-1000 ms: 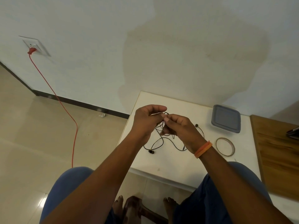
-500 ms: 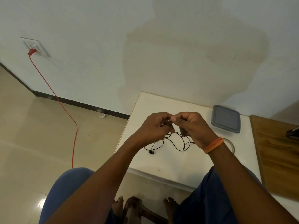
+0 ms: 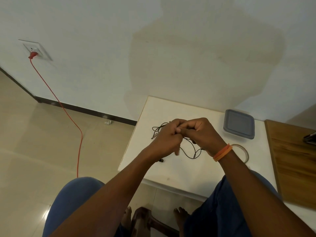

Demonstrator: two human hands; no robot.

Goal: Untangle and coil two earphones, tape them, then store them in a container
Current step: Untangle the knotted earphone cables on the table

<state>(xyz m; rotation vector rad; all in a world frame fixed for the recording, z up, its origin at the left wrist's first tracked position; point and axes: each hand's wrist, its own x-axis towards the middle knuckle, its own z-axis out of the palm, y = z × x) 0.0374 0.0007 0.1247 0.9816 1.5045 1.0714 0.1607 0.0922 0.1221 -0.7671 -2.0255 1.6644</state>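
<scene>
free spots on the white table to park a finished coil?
Bare patches: the far strip of the white table between the wall and the hands, and the near edge below the black earphone cord. Crowded: the middle, where left hand and right hand pinch the cord, and the right side with container and tape roll.

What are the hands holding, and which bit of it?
Both the left hand and the right hand pinch the black earphone wire mid-cord, where it tangles; loops hang down to the table.
</scene>
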